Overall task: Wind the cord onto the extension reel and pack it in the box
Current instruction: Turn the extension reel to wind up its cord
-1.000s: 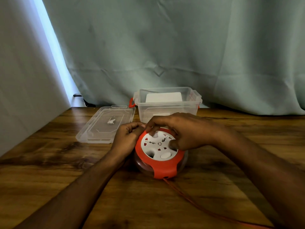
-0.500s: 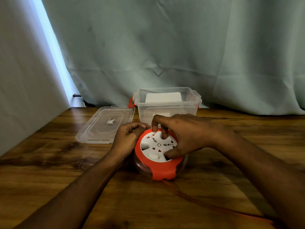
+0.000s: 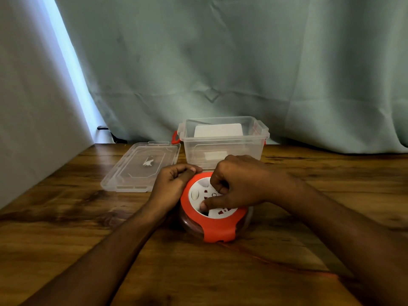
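The orange extension reel with a white socket face lies flat on the wooden table, just in front of the clear plastic box. My left hand grips the reel's left rim. My right hand rests on the white face, thumb and fingers pressed into its recesses. The thin orange cord leaves the reel's near edge and trails to the lower right, under my right forearm. Wound cord shows dimly through the clear lower shell.
The box's clear lid lies flat to the left of the box. A white item sits inside the box. A pale green curtain hangs behind the table's far edge.
The white socket face has turned under my right hand, its button going from near side to left. The trailing cord has shifted. My left hand has stayed on the rim.
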Available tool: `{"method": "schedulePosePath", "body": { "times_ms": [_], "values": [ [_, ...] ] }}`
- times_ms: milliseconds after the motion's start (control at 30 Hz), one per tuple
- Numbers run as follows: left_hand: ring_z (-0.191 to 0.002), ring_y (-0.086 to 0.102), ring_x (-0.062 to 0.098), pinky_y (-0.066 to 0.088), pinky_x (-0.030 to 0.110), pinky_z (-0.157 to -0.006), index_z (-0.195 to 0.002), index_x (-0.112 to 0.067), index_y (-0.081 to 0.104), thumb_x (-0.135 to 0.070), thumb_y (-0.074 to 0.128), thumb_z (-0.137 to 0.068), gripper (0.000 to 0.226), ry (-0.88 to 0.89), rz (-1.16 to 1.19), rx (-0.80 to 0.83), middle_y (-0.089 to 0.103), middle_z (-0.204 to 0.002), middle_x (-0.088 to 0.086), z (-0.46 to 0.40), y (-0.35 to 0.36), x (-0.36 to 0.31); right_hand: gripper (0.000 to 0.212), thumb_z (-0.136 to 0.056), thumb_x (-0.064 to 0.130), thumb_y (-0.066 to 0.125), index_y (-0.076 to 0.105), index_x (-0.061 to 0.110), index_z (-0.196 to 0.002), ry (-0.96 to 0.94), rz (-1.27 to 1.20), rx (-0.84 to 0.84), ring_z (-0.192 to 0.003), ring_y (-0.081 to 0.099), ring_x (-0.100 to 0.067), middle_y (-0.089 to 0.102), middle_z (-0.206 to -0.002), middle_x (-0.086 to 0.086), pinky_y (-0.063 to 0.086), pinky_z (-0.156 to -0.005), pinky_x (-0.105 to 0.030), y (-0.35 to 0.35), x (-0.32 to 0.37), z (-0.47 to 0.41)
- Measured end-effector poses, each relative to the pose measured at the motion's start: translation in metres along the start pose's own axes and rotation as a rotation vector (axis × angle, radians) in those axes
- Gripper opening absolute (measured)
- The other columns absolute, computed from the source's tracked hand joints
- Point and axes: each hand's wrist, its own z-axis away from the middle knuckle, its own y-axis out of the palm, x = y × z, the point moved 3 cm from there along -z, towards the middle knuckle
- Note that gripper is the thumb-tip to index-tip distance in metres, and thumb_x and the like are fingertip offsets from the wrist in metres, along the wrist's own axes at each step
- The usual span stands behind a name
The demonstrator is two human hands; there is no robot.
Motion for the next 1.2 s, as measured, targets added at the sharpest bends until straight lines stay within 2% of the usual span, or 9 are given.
{"method": "schedulePosePath", "body": {
  "times_ms": [167,267,333,400,500,700,867,1000,1200],
  "values": [
    [-0.085,0.078,0.029,0.064,0.044,-0.081,-0.102,-0.011,0.079,-0.015,0.056,-0.102,0.023,0.001,0.012,0.001,0.081,-0.094,0.009,0.001,-0.001,-0.001,0.019,-0.086,0.035,0.080,0.062,0.035,-0.091,-0.037,-0.145,-0.058,-0.077,0.059,0.011,0.067,-0.089,0.020,0.040,-0.059,-0.009,-0.014,-0.005,0.006],
    [-0.085,0.078,0.030,0.063,0.046,-0.081,-0.101,-0.010,0.079,-0.013,0.056,-0.102,0.023,-0.004,0.022,0.009,0.081,-0.093,0.011,0.002,0.000,-0.003,0.037,-0.085,0.018,0.079,0.056,0.042,-0.100,-0.030,-0.216,0.040,-0.087,0.063,0.003,0.068,-0.119,0.014,0.053,-0.062,-0.017,-0.012,-0.011,0.005],
    [-0.086,0.078,0.031,0.063,0.047,-0.083,-0.103,-0.010,0.079,-0.013,0.056,-0.102,0.023,0.003,0.009,0.004,0.081,-0.095,0.010,0.001,0.000,-0.002,0.039,-0.084,0.015,0.079,0.055,0.042,-0.098,-0.019,-0.210,0.097,-0.097,0.066,-0.008,0.067,-0.125,0.009,0.063,-0.070,-0.034,-0.009,-0.014,0.004],
    [-0.086,0.078,0.031,0.063,0.049,-0.084,-0.104,-0.011,0.079,-0.013,0.056,-0.102,0.023,0.008,0.002,0.005,0.081,-0.095,0.010,0.001,0.000,-0.002,0.038,-0.085,0.014,0.079,0.056,0.040,-0.100,-0.008,-0.207,0.107,-0.100,0.065,-0.010,0.065,-0.129,0.011,0.062,-0.071,-0.034,-0.008,-0.016,0.005],
    [-0.085,0.078,0.029,0.063,0.048,-0.083,-0.103,-0.012,0.079,-0.014,0.056,-0.102,0.023,0.008,-0.001,0.005,0.081,-0.093,0.009,0.001,0.000,-0.002,0.041,-0.085,0.015,0.079,0.052,0.040,-0.102,-0.016,-0.172,0.100,-0.092,0.062,-0.004,0.065,-0.130,0.011,0.054,-0.063,-0.025,-0.008,-0.015,0.005],
    [-0.084,0.078,0.026,0.064,0.041,-0.080,-0.101,-0.014,0.079,-0.013,0.057,-0.102,0.022,0.015,0.004,0.007,0.081,-0.093,0.007,0.002,0.001,-0.003,0.042,-0.083,0.018,0.082,0.049,0.037,-0.100,-0.006,-0.181,0.122,-0.104,0.066,-0.012,0.066,-0.129,0.011,0.063,-0.071,-0.033,-0.010,-0.013,0.006],
    [-0.085,0.078,0.029,0.064,0.040,-0.078,-0.105,-0.010,0.078,-0.015,0.057,-0.102,0.022,0.014,0.019,0.024,0.081,-0.094,0.010,0.002,0.002,-0.002,0.048,-0.080,0.023,0.086,0.047,0.033,-0.105,0.044,-0.186,0.111,-0.085,0.061,-0.001,0.058,-0.098,0.024,0.044,-0.051,-0.012,-0.017,-0.011,0.012],
    [-0.086,0.078,0.027,0.063,0.035,-0.076,-0.105,-0.009,0.078,-0.015,0.057,-0.102,0.022,0.023,0.012,0.027,0.081,-0.095,0.009,0.002,0.002,-0.002,0.048,-0.076,0.035,0.089,0.047,0.031,-0.101,0.039,-0.176,0.114,-0.095,0.062,-0.004,0.064,-0.110,0.015,0.048,-0.055,-0.014,-0.016,-0.007,0.013],
    [-0.087,0.078,0.028,0.064,0.040,-0.080,-0.106,-0.010,0.078,-0.016,0.057,-0.102,0.022,-0.003,0.031,0.030,0.081,-0.096,0.009,0.001,0.002,-0.001,0.043,-0.075,0.056,0.084,0.053,0.027,-0.081,0.039,-0.043,0.099,-0.089,0.060,-0.009,0.064,-0.092,0.012,0.045,-0.060,-0.020,-0.012,-0.002,0.011]
  ]
}}
